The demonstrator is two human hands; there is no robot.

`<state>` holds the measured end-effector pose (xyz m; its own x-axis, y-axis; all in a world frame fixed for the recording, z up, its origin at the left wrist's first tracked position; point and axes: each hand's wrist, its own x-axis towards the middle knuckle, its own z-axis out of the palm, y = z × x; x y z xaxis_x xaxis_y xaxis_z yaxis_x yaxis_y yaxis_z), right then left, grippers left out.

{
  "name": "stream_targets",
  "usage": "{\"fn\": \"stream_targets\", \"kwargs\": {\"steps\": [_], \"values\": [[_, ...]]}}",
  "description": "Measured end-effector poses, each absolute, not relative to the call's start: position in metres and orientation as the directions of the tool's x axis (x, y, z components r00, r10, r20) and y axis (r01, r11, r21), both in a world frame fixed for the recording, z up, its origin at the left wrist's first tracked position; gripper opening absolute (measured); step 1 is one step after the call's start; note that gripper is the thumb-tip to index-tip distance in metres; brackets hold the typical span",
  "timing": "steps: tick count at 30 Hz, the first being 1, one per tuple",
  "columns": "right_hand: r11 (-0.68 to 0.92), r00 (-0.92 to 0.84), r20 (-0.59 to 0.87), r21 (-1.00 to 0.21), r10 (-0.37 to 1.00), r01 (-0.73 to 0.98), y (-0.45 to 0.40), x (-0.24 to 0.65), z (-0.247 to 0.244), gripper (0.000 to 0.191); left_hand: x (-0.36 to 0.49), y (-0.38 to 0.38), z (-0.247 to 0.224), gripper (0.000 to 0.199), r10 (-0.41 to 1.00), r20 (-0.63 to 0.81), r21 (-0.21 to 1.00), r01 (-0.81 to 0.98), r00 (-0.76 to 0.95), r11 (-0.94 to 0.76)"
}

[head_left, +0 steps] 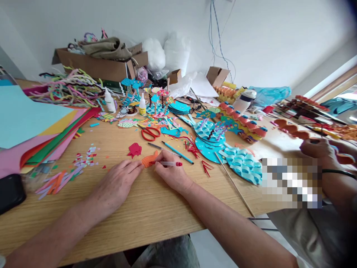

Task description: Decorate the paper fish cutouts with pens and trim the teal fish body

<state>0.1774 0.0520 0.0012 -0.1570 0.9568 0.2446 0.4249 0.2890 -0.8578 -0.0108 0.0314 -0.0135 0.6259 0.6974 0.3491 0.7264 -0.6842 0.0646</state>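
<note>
Right fingers [164, 155] in a pinch

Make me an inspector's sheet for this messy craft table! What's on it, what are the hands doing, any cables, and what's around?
Surface: wooden table, paper scraps scattered on it.
Things in use: orange paper cutout; pen with a red end.
Clutter: red scissors, paper strips, stacked coloured sheets.
Hands: left hand has fingertips at the cutout's left edge; right hand grips the pen over the cutout.
Cables: blue cables hang against the white wall.
Surroundings: cardboard box behind; another person's hand at right.
</note>
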Motion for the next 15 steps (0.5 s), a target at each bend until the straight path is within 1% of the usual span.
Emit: {"fn": "stream_targets", "kwargs": {"steps": [7, 11, 15], "values": [[0.273, -0.159, 0.227, -0.872, 0.961, 0.406, 0.0512, 0.1783, 0.0037, 0.009, -0.0095, 0.0318, -0.0114, 0.046, 0.673, 0.362, 0.012, 0.719, 0.645, -0.695], [0.242, -0.129, 0.209, -0.908, 0.969, 0.343, 0.0524, 0.1803, 0.0018, 0.006, -0.01, 0.0314, -0.0132, 0.046, 0.687, 0.364, 0.031, 0.729, 0.629, -0.684], [0.236, -0.148, 0.195, -0.904, 0.97, 0.358, 0.0524, 0.1807, 0.0015, 0.006, -0.0109, 0.0315, -0.0156, 0.045, 0.691, 0.361, 0.051, 0.726, 0.627, -0.686]]}}
